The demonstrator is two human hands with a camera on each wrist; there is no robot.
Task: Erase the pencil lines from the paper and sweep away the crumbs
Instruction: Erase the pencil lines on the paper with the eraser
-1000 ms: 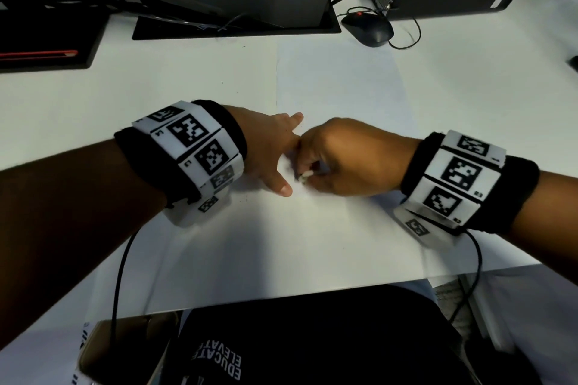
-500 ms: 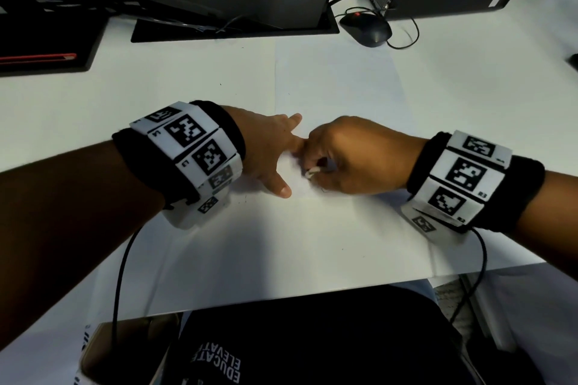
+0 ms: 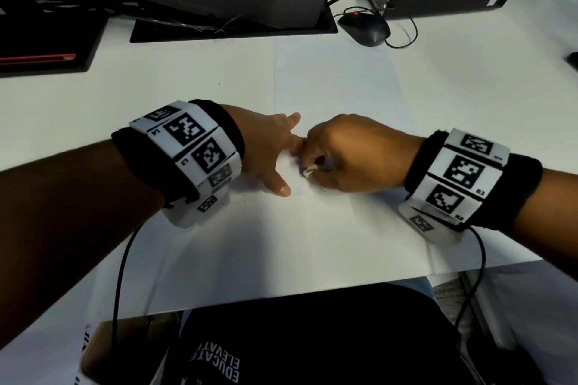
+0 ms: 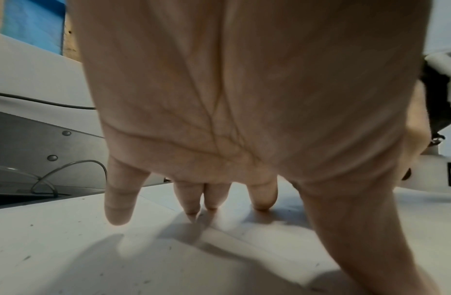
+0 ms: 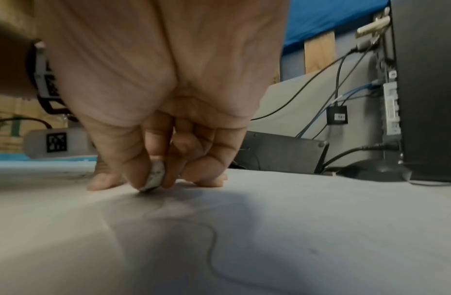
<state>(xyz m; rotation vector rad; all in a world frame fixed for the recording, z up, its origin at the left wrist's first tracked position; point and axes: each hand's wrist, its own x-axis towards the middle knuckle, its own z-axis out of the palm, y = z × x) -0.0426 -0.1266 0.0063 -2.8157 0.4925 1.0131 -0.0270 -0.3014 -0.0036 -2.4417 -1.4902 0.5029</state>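
Right wrist alone shows pencil line (image 5: 211, 235) near eraser (image 5: 154, 177) pinched by right hand (image 5: 163, 111); left hand (image 3: 269, 150) spread flat on paper (image 3: 328, 228).

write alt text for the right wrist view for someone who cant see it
Seen from under the wrist, the right hand pinches a small white eraser against a sheet of paper that bears a faint curved pencil line. Behind stand a dark computer tower and cables.

Black shirt (image 3: 312, 337): white print "EDUCATE" and "ELEVATE", seen upside down, partly cut.
Right wristband (image 3: 459, 172): square black-white marker codes, small "R3" beside one.
Left wristband (image 3: 190, 147): similar marker codes; small letters unreadable.
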